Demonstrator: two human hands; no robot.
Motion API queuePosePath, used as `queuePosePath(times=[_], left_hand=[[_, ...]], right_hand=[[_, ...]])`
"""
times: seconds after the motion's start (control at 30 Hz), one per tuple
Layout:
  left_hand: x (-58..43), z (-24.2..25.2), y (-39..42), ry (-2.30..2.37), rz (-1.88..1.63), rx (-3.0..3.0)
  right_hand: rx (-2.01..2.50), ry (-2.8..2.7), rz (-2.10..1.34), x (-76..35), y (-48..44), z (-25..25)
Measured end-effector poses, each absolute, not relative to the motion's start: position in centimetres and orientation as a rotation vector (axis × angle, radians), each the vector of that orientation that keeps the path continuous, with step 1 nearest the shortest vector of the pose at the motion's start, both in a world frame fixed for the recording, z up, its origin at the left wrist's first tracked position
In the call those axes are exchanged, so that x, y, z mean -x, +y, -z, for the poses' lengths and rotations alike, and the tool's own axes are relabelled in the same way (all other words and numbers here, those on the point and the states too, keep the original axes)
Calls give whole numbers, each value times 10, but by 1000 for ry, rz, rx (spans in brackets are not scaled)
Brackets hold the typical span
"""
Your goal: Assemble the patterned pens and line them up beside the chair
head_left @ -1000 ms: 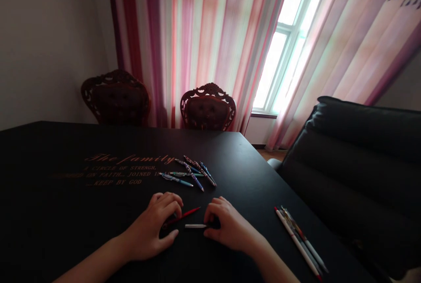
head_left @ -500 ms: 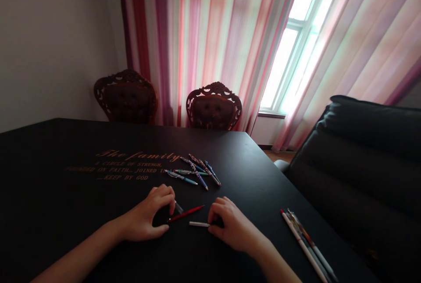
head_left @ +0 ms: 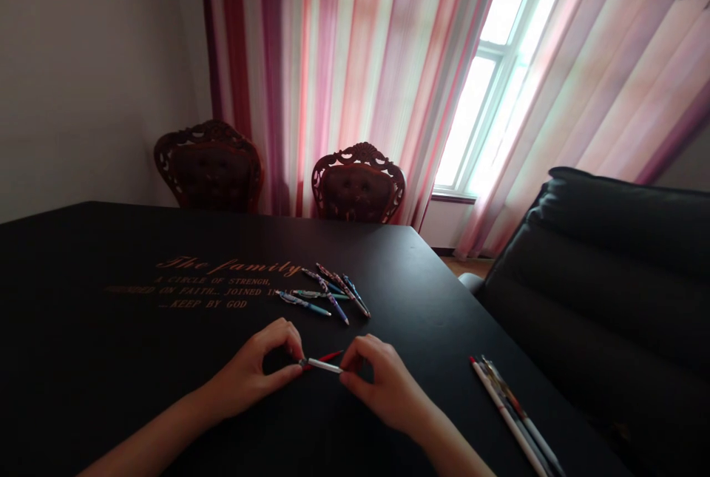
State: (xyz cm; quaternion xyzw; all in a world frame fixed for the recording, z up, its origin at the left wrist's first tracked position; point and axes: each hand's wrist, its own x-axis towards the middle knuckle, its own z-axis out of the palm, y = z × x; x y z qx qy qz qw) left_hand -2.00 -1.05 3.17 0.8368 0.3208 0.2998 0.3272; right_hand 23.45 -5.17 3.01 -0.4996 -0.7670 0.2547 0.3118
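Observation:
My right hand (head_left: 382,381) pinches a thin white pen (head_left: 325,365) by its right end, fingers curled round it. The pen lies nearly level and points left. Opposite it, my left hand (head_left: 265,364) is closed in a pinch on a small clear piece, which looks like a pen cap (head_left: 303,362), mostly hidden by the fingertips. The cap and the pen's left end meet or nearly meet. Just behind them on the table lies a red pen (head_left: 333,356), partly covered by the white one.
Several patterned pens (head_left: 333,298) lie in a loose pile beyond my hands on the black table (head_left: 111,359). At the right, a few longer pens (head_left: 510,410) lie side by side. Two carved chairs (head_left: 359,185) stand behind the table, and a black leather seat (head_left: 604,262) is at the right.
My left fingers have closed on the clear cap and lifted it from beside the red pen. My right hand has raised the white pen slightly, bringing its left end to the cap.

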Motion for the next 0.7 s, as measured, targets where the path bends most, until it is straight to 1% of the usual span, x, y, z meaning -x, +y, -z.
queuePosePath(times=[0.1,0.27,0.5,0.7], left_hand=[[12,-27,-14,821,-817,-2104],[7,-23,-13,946,-853,-2004],[6,-27,-16,992,-834,-2026],[2,-18,-15,1076,-873,-2034]], right_hand=[[1324,-1986,-673,-232,-53,-30],[1336,-1988,-668,-232,-54,-29],[1345,-1964,-642,-229,-55,-31],[1310,-1900,-614,-228,-53,-26]])
